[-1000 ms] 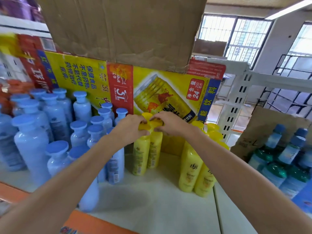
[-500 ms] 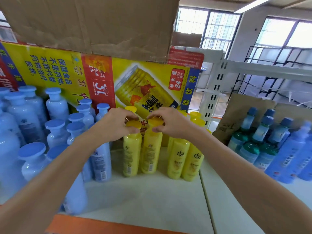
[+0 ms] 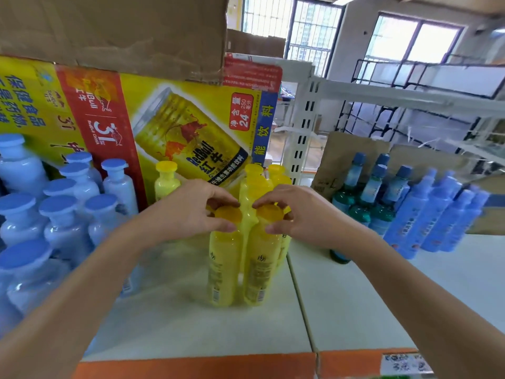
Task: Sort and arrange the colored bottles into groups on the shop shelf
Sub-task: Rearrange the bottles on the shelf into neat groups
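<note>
Two yellow bottles stand side by side on the white shelf (image 3: pixel 191 324). My left hand (image 3: pixel 188 212) pinches the cap of the left yellow bottle (image 3: pixel 222 263). The right yellow bottle (image 3: pixel 259 266) has its cap pinched by my right hand (image 3: pixel 295 214). More yellow bottles (image 3: pixel 255 181) stand right behind them, and one lone yellow bottle (image 3: pixel 166 180) stands further left at the back. Pale blue bottles (image 3: pixel 65 214) with blue caps crowd the left side. At the right stand green-bottomed bottles (image 3: pixel 366 198) and darker blue bottles (image 3: pixel 437 212).
A yellow and red drink carton (image 3: pixel 164 124) forms the back wall, with a brown cardboard box (image 3: pixel 123 28) on top. A white shelf upright (image 3: pixel 300 132) rises behind the yellow group. The orange shelf edge (image 3: pixel 218 367) runs along the front.
Both hands have carried the two yellow bottles to the right, up against the yellow group at the back. The view has shifted right as well.
</note>
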Available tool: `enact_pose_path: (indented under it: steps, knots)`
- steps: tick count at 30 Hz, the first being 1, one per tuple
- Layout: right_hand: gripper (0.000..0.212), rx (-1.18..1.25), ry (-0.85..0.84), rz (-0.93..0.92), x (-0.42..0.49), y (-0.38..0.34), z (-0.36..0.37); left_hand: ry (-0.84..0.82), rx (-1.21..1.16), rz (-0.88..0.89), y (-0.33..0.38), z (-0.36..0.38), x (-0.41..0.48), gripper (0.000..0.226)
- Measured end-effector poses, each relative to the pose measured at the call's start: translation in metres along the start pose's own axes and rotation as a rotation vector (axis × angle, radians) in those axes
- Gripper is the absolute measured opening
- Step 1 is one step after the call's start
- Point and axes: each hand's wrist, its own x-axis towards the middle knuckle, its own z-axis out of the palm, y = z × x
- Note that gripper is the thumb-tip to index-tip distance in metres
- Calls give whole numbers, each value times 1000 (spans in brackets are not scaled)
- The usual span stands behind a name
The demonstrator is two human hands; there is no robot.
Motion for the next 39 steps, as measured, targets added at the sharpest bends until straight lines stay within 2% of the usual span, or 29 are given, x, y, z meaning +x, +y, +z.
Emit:
enact_pose_path:
  steps: [8, 15, 20, 24, 27, 29, 31, 32, 39]
  knots:
    - [42, -1, 46, 86, -18, 34, 2, -108, -76, 27, 14, 28, 18, 41]
    - [44, 200, 81, 85, -20, 43, 10, -124, -284, 73, 9, 39, 20, 41]
    - [48, 370, 112, 78, -25, 55, 27, -1, -480, 65, -2, 61, 7, 42]
    - [51, 579, 170, 96, -33, 61, 42, 192, -554, 42, -12, 91, 3, 59]
    - [51, 665, 160, 111, -37, 70, 56, 315, -652, -19, -19, 110, -1, 84]
    - [63, 667, 113, 136, -40, 75, 71, 380, -654, -76, -24, 120, -3, 92]
    - [80, 668, 82, 154, -44, 79, 87, 419, -629, -107, -26, 128, -7, 91]
    - [82, 684, 80, 151, -46, 80, 94, 435, -624, -114, -26, 132, -10, 89]
    - [64, 816, 48, 180, -53, 93, 138, 512, -604, -175, -27, 166, -22, 71]
